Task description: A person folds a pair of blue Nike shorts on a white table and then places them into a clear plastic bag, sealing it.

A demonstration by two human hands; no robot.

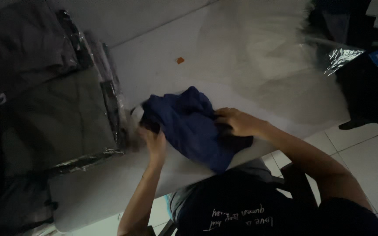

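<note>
**Blue garment held at both ends on the white table**

Blue garment [193,126], dark and crumpled into a loose bundle, lies on the white table [167,74] right at the near edge, caught between the person's two hands. The left hand [155,140] has its fingers curled closed over the bundle's left end, where the cloth meets a thin sheet of clear plastic wrap [178,164] that spreads under the garment and hangs toward the table edge. The right hand [237,121] lies on the bundle's right side, fingers bent and pressed into the folds, gripping the cloth; the fingertips sink into the fabric, so how tight the hold is cannot be told.

Just beyond the left fingers, to their outer side, sits a stack of folded dark clothes in shiny plastic bags [60,122], its corner close to the garment. Well past both sets of fingertips, farther up the table, a small orange scrap [180,60] lies alone. Beyond the right fingers, toward the far corner, a large crinkled clear bag [281,57] is spread out, with another dark bagged bundle [368,87] beside it.
</note>
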